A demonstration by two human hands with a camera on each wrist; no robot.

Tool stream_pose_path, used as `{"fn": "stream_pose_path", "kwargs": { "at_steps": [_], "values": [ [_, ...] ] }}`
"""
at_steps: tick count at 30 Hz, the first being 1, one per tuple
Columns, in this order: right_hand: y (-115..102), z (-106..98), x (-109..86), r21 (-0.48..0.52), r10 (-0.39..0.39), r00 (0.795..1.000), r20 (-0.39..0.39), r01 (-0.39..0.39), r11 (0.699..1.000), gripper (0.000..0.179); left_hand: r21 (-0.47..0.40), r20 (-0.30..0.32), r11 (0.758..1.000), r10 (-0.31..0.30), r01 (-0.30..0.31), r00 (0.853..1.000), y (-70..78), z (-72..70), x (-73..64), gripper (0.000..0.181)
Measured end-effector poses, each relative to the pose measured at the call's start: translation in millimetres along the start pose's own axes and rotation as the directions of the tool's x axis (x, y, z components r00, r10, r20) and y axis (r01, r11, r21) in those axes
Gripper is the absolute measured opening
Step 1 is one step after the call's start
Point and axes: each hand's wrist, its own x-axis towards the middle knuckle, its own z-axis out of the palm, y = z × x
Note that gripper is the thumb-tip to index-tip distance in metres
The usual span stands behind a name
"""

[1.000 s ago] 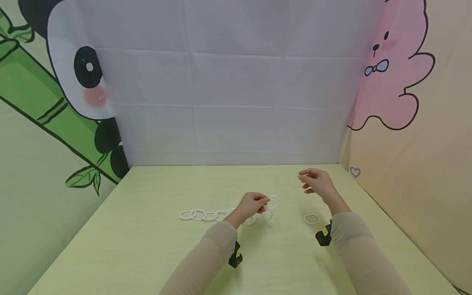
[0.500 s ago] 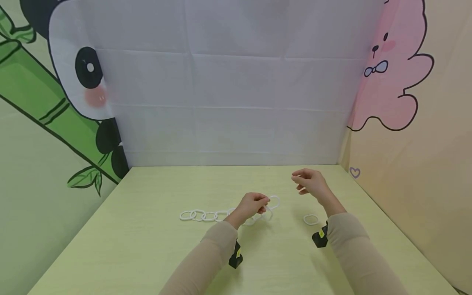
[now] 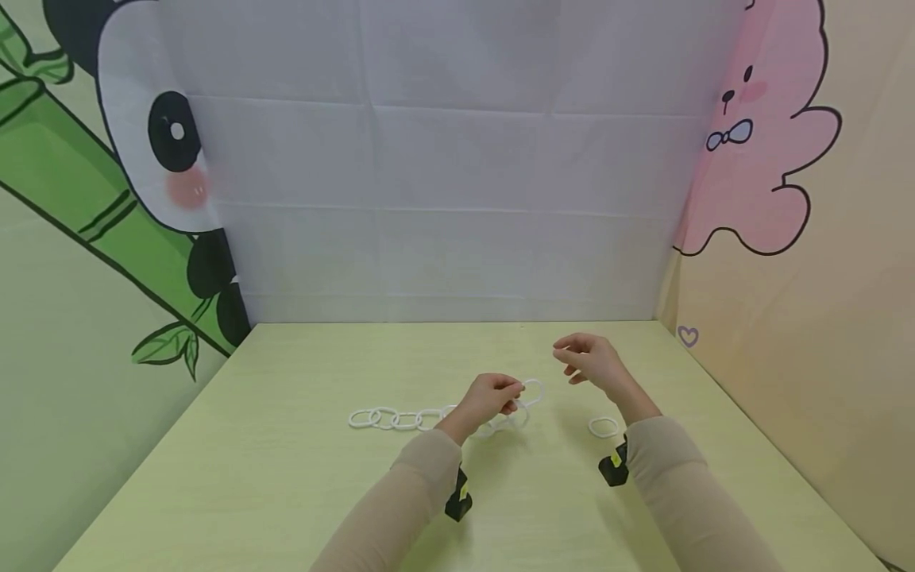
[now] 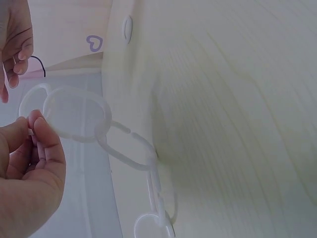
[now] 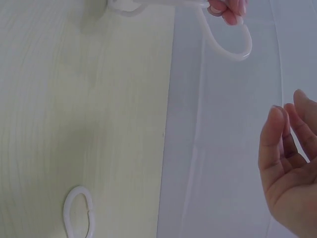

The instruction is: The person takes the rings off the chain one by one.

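My left hand (image 3: pixel 489 399) pinches the end link (image 4: pixel 32 94) of a white plastic chain between thumb and fingertips, above the table. From that link the chain (image 3: pixel 386 417) hangs down and runs left along the tabletop, partly hidden behind the left hand and forearm. To the right, my right hand (image 3: pixel 590 365) hovers with fingers loosely bent and nothing between them, as the right wrist view also shows. A single loose white link (image 3: pixel 604 427) lies on the table below the right hand; a small gap shows in its side in the right wrist view (image 5: pixel 78 213).
The pale yellow-green table (image 3: pixel 286 492) ends at a hanging white cloth (image 3: pixel 450 199). Printed walls stand on both sides, a panda (image 3: pixel 143 119) at left and a pink bear (image 3: pixel 765 175) at right. Each wrist carries a black camera mount (image 3: pixel 613 467).
My right hand has moved left and slightly down, toward the held end of the chain. The left hand, the chain and the loose link have stayed practically in place.
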Motion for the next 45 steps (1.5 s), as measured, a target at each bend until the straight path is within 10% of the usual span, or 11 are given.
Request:
{"fn": "stream_pose_path", "kwargs": {
  "at_steps": [14, 28, 35, 45],
  "values": [
    [11, 15, -0.4, -0.006, 0.014, 0.997, 0.079, -0.014, 1.0, 0.023, -0.008, -0.004, 1.0, 0.003, -0.003, 1.0, -0.2, 0.9, 2.2, 0.022],
    [17, 20, -2.4, -0.003, -0.011, 0.987, 0.162, 0.011, 1.0, 0.025, -0.005, 0.004, 1.0, 0.018, -0.018, 1.0, 31.2, -0.9, -24.7, 0.02],
    [-12, 25, -23.1, -0.005, -0.011, 0.982, 0.19, 0.012, 1.0, 0.023, -0.014, 0.005, 1.0, 0.015, -0.015, 1.0, 25.8, 0.1, -19.7, 0.02],
    [22, 27, -1.2, -0.003, -0.007, 0.981, 0.194, 0.008, 1.0, 0.026, -0.021, -0.01, 1.0, 0.005, -0.006, 1.0, 28.1, 0.5, -21.8, 0.021]
  ]
}}
